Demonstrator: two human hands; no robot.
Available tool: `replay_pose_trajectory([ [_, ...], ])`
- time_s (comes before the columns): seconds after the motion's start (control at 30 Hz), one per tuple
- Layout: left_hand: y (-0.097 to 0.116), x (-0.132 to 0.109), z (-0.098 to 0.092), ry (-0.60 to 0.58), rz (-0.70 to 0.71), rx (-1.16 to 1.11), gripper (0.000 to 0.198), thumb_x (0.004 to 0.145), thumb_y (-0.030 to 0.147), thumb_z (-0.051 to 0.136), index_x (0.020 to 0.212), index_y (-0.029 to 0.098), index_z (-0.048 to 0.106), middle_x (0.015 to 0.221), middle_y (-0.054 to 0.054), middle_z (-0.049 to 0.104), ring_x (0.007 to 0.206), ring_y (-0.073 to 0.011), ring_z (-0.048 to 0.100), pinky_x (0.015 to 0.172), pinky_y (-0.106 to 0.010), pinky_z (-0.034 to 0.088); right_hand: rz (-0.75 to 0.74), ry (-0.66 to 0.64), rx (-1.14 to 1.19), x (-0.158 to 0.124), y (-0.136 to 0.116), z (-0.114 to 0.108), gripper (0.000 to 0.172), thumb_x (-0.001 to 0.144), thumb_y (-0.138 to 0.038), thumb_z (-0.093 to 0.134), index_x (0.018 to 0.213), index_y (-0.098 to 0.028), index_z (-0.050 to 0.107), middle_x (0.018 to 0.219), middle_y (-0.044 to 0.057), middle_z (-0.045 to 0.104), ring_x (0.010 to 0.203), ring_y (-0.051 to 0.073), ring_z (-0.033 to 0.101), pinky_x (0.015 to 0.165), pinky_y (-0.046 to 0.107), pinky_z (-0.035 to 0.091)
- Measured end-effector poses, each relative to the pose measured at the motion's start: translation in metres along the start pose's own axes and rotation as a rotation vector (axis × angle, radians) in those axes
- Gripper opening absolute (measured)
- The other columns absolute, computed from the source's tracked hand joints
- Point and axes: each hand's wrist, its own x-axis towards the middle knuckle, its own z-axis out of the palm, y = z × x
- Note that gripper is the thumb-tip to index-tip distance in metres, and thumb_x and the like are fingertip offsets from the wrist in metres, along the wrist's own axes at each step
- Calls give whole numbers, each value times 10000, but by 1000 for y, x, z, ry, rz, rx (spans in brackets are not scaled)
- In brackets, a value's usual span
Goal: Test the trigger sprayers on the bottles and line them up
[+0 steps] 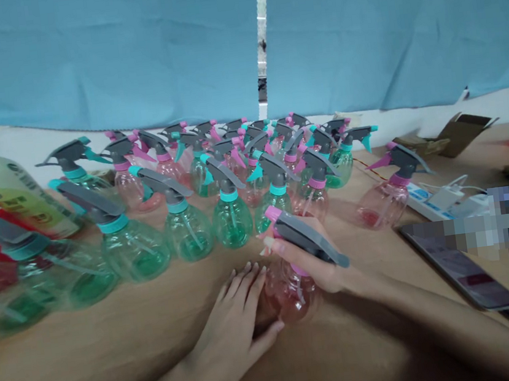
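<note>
A pink see-through spray bottle (291,300) with a grey and pink trigger head stands on the wooden table in front of me. My right hand (311,254) is closed round its neck, just under the spray head, with the fingers toward the pink trigger. Against the bottle's left side lies my left hand (233,323), its fingers stretched out and the thumb near the base; whether it presses on the bottle I cannot tell. Just beyond is a row of green spray bottles, one of them a green bottle (233,223) with a turquoise collar.
Several more pink and green spray bottles crowd the table behind. A single pink spray bottle (383,202) stands to the right, near a phone (459,267) and a white power strip (427,203). A large yellowish bottle (17,188) stands at far left. Blue cloth (127,58) covers the wall.
</note>
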Motion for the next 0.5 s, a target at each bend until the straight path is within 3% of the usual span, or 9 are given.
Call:
replay_pose_trajectory([
  [0.33,3,2,-5,-23,3,37,549,881,447,545,1299,107,436,1344,-181,487,1235,-328,446,981,-504,384,78,-16,77,-2,-7,-2,95,847,-337,552,838,-244,569,717,-13,569,628,148,559,635,311,478],
  [0.4,3,2,-4,-35,3,44,571,883,456,541,1306,89,429,1343,-189,487,1237,-331,442,984,-511,380,107,-46,77,-4,-5,-2,103,849,-335,554,903,-250,578,703,-12,575,582,151,543,606,321,477],
  [0.5,3,1,-3,-47,1,54,593,882,460,541,1314,72,420,1349,-199,477,1241,-335,436,986,-513,377,112,-45,97,-6,0,0,157,861,-347,551,984,-252,575,776,-1,605,647,161,576,687,342,493],
])
